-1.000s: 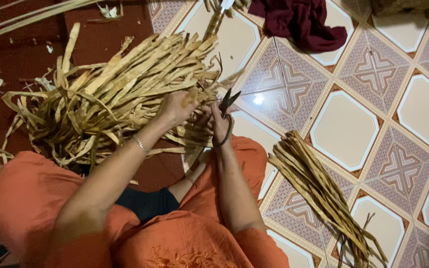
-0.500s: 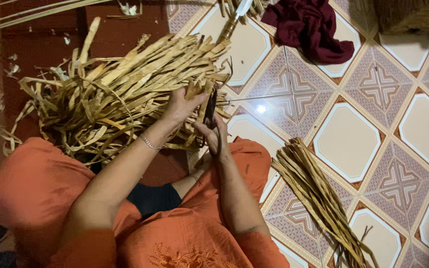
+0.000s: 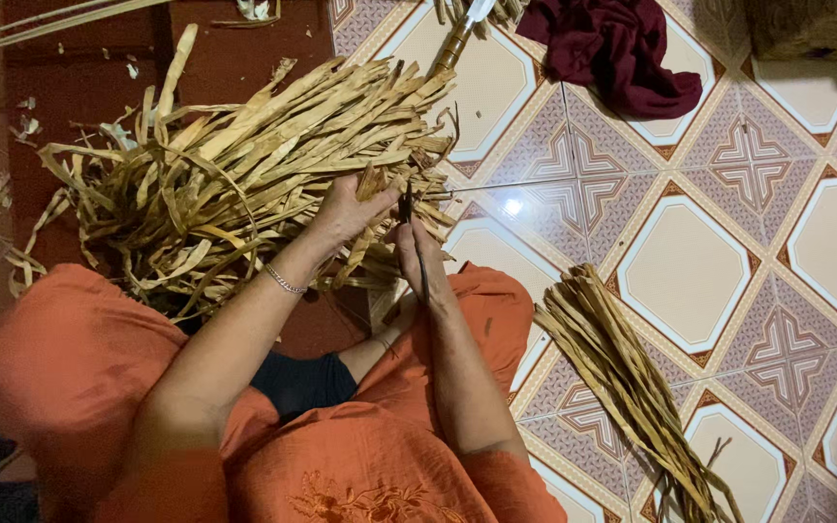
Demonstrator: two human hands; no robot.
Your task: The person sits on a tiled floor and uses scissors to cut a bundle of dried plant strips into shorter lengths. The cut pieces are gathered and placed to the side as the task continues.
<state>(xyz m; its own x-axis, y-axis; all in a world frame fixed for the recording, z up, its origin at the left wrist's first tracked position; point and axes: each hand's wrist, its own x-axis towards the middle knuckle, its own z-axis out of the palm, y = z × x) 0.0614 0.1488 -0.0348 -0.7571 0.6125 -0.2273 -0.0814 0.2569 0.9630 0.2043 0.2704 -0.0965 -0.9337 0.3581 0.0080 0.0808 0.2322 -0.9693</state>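
On the patterned tiled floor [image 3: 690, 261], left hand [image 3: 346, 208] grips strips in the big loose heap of dried tan leaf strips [image 3: 244, 165], right hand [image 3: 417, 247] clamps dark scissors [image 3: 409, 208] there; one tidy finished bundle of strips [image 3: 622, 378] lies aside, most remains

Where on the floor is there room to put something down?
The bare patterned tiles between the dark red cloth and the tidy leaf bundle are free. It is crowded around the big pile of dried strips, where the left hand and right hand are.
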